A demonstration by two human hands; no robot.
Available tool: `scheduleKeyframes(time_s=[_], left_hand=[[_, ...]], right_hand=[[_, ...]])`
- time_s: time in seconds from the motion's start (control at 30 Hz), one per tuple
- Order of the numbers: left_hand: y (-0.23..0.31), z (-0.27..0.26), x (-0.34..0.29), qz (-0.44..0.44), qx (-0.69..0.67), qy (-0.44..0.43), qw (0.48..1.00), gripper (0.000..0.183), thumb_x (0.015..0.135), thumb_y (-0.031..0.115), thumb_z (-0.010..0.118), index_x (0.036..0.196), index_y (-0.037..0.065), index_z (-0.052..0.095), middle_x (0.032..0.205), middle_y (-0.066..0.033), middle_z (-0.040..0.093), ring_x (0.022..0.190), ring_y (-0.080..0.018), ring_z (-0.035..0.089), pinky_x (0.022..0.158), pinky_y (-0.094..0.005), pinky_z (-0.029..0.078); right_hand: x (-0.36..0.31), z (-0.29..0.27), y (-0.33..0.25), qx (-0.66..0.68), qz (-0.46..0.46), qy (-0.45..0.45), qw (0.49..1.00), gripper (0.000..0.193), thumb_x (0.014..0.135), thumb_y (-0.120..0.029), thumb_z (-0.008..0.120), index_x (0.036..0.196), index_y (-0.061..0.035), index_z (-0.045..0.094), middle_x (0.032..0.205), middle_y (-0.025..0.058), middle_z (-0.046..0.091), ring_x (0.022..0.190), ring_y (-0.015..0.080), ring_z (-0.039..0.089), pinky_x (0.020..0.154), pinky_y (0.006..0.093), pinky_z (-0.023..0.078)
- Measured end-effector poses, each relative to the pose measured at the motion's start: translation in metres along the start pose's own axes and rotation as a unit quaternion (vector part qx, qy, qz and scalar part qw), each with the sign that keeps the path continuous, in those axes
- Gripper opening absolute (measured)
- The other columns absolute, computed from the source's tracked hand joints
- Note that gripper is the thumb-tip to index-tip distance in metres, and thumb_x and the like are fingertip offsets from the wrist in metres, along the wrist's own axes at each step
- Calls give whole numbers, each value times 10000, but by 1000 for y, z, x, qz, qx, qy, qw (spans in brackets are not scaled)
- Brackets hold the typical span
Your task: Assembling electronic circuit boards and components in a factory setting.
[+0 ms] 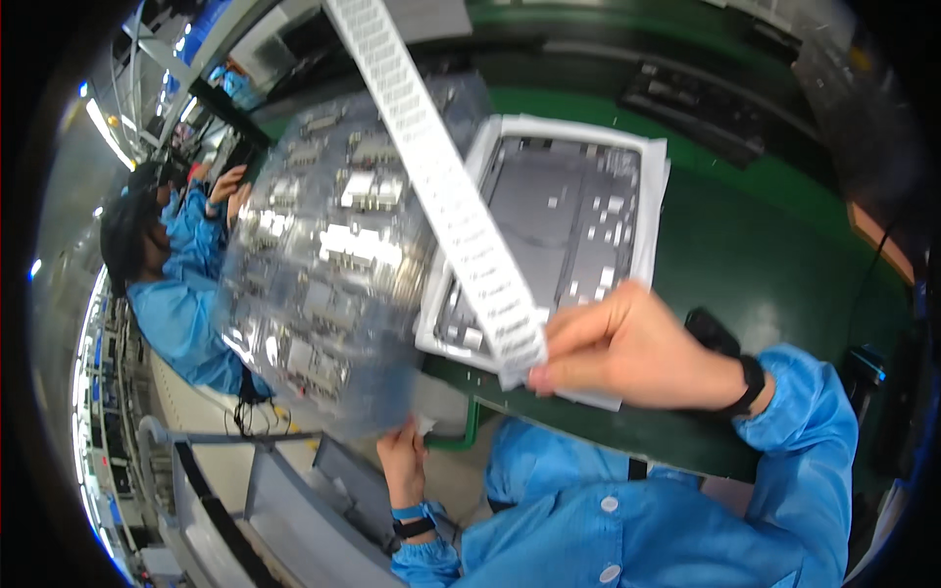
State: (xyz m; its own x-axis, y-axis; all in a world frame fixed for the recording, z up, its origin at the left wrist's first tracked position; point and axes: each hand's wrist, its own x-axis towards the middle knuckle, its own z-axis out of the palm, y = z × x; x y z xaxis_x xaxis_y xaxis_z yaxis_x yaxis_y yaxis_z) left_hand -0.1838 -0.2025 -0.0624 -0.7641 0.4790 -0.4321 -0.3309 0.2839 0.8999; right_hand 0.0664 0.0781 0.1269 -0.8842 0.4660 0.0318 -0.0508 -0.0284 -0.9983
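My right hand (637, 353) pinches the lower end of a long white strip of printed labels (446, 206) between thumb and fingers. The strip slants up to the far left, crossing in front of a dark grey flat panel (539, 216) that lies in a white tray (650, 196). Small white pieces dot the panel. Low at the near left, my left hand (402, 465) is closed, with a small white piece (424, 425) at its fingertips. Those fingertips are close to the lower edge of a clear plastic tray (377, 392) holding several metallic parts; whether they touch it, I cannot tell.
The green bench top (755, 265) spreads under the panel tray. A black bar-shaped object (696, 108) lies toward the back. At the left, a co-worker in a blue smock (181, 314) works beyond the plastic tray. A grey metal frame (294, 490) stands at the near left.
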Motion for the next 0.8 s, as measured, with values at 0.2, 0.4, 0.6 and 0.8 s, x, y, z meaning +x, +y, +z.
scheduleKeyframes(time_s=[0.2, 0.4, 0.6, 0.8], left_hand=[[-82, -10, 57, 153, 92, 12, 984, 195, 925, 94, 701, 1100, 49, 627, 1115, -103, 678, 970, -202, 668, 763, -337, 547], [58, 35, -61, -59, 243, -449, 858, 348, 1038, 291, 579, 1156, -10, 707, 1026, -63, 727, 956, -159, 655, 845, -328, 524], [147, 65, -104, 86, 231, -449, 859, 279, 954, 113, 717, 1194, -18, 661, 1073, -84, 723, 985, -159, 663, 868, -322, 536], [136, 82, -107, 141, 161, -387, 897, 450, 861, 34, 800, 1249, -4, 575, 1099, -116, 707, 997, -185, 687, 858, -336, 559]], right_hand=[[-25, 22, 7, -82, -4, -95, 992, 166, 911, -127, 775, 884, 34, 746, 876, 90, 736, 846, 130, 649, 770, 298, 525], [-38, 44, -20, -70, 104, -99, 987, 182, 887, -105, 715, 986, 47, 738, 791, 115, 734, 716, 153, 693, 655, 316, 551], [-46, 54, 9, -87, 43, -93, 991, 133, 869, -103, 749, 891, 28, 742, 682, 105, 720, 594, 122, 670, 556, 292, 528], [-49, 63, 27, -92, 68, -121, 986, 159, 851, -121, 772, 896, 27, 734, 695, 111, 729, 604, 135, 681, 556, 305, 527]])
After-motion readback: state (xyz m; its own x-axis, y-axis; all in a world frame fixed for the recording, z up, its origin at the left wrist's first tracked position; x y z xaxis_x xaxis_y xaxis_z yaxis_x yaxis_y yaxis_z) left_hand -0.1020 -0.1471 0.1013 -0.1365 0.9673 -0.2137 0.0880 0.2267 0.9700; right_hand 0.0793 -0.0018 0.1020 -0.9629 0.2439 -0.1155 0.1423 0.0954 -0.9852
